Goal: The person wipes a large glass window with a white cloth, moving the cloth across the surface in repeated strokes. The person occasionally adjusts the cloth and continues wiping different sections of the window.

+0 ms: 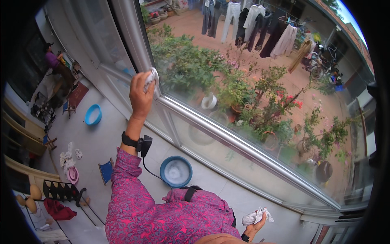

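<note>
My left hand [141, 92] is raised to the window and closed round a bunched white cloth [152, 80]. It presses the cloth against the silver window frame [140, 44], beside the lower corner of the large glass pane [178, 85]. Down at the lower right, my right hand [255, 228] is closed on a second crumpled white cloth [252, 218], held low and away from the glass. A black strap with a small device [143, 143] is on my left wrist. Part of the right hand's fingers is hidden by its cloth.
A blue basin [176, 171] of sudsy water stands on the floor below the window, with a small blue folding stool [106, 171] to its left. Another blue basin [93, 114] is farther off. A person [57, 65] stands at the far left. A black rack [61, 191] is lower left.
</note>
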`<action>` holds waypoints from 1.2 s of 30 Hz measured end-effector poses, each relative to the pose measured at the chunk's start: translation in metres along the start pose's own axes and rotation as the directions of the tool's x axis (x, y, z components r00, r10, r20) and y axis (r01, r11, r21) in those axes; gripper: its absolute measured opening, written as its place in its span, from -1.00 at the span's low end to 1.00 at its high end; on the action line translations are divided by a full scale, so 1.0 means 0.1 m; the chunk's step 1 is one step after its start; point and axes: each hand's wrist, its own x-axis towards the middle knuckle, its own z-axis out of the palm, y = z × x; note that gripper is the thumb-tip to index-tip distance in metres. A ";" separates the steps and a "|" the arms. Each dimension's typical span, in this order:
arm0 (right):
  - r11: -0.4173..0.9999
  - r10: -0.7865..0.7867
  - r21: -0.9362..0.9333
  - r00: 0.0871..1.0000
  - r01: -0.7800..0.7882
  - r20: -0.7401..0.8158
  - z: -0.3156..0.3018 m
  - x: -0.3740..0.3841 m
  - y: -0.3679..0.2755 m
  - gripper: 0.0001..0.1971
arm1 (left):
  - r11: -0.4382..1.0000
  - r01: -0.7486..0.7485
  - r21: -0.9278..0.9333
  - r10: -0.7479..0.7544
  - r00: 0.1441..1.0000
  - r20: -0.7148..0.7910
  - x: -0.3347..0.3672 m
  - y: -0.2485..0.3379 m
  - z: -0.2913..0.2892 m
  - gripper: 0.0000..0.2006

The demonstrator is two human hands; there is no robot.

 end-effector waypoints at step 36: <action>0.998 0.024 0.053 0.982 -0.014 -0.185 -0.05 -0.27 0.15 -0.61 | 0.930 0.259 0.261 -0.312 0.932 0.185 -1.01 -0.30 0.68 -0.67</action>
